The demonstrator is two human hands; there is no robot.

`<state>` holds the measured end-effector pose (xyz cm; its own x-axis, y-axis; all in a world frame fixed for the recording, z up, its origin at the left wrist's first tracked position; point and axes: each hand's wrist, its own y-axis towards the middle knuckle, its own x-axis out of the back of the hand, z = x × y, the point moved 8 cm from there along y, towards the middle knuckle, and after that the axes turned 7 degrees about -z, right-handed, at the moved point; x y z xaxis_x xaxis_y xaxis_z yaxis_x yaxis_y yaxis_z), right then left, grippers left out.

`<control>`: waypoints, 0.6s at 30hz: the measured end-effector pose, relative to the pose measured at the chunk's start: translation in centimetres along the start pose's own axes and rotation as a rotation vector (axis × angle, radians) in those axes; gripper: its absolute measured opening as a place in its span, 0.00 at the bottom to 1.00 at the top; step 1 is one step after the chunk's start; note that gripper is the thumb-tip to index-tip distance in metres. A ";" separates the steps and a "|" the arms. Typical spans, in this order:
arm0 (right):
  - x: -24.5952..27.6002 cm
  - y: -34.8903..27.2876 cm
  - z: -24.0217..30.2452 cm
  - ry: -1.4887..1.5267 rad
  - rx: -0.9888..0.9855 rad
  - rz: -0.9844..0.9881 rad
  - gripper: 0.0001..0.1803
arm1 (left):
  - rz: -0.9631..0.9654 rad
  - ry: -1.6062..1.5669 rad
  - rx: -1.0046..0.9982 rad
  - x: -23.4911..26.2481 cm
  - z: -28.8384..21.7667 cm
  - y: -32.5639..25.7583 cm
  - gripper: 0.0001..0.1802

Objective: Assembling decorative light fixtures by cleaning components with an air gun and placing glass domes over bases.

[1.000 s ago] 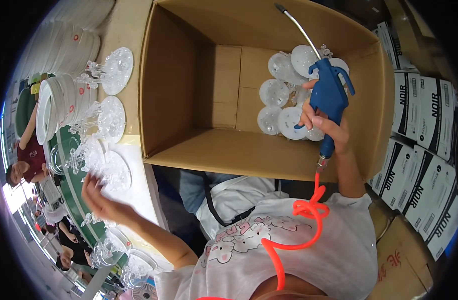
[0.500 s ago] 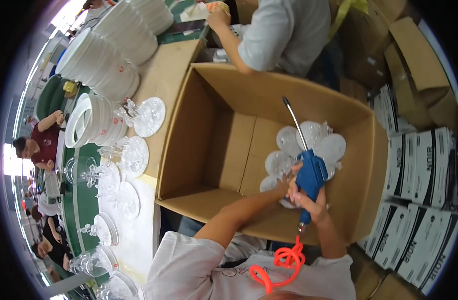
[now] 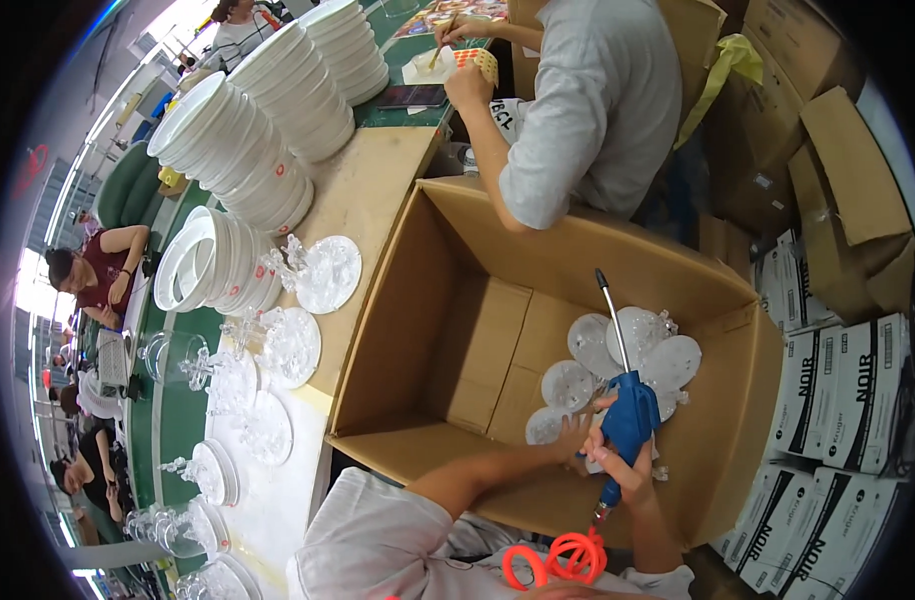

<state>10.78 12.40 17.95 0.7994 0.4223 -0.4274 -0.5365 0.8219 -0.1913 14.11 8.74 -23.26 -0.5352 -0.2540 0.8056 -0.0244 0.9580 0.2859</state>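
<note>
My right hand (image 3: 626,468) is closed around a blue air blow gun (image 3: 630,415) with a long metal nozzle that points up and away. A coiled orange hose (image 3: 576,560) runs from the gun's lower end. Beside the gun, my left hand (image 3: 572,440) has its fingers stretched apart; part of it is hidden behind the gun and right hand. Both hands are over the near right part of a big cardboard box (image 3: 448,415). Several clear plastic pieces with round discs (image 3: 568,386) lie in the box, just beyond my hands.
On the table left of the box stand more clear round pieces (image 3: 330,275) and tall stacks of white rings (image 3: 240,150). A co-worker in a grey shirt (image 3: 603,100) sits beyond the box, holding a thin stick. Printed white cartons (image 3: 843,395) are piled at the right.
The view has shifted, so the box and table appear lower. My right hand still grips the blow gun, and my left hand stays beside it. More of the co-worker's hands shows.
</note>
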 end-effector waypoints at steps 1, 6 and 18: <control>0.6 0.2 -0.2 -0.002 0.000 -0.025 0.29 | 0.006 -0.014 -0.003 1.3 -1.2 0.9 0.57; 2.0 0.3 -1.3 -0.063 -0.091 -0.110 0.31 | 0.865 0.010 -0.009 9.9 -4.5 4.1 0.59; -0.1 -0.4 -3.5 -0.107 -0.164 0.030 0.27 | 0.778 -1.180 0.610 30.2 6.8 9.6 0.51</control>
<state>9.95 10.68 14.93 0.8017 0.4914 -0.3402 -0.5906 0.7388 -0.3246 -8.07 11.16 0.28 -0.9142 0.2832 -0.2898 0.3952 0.7813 -0.4830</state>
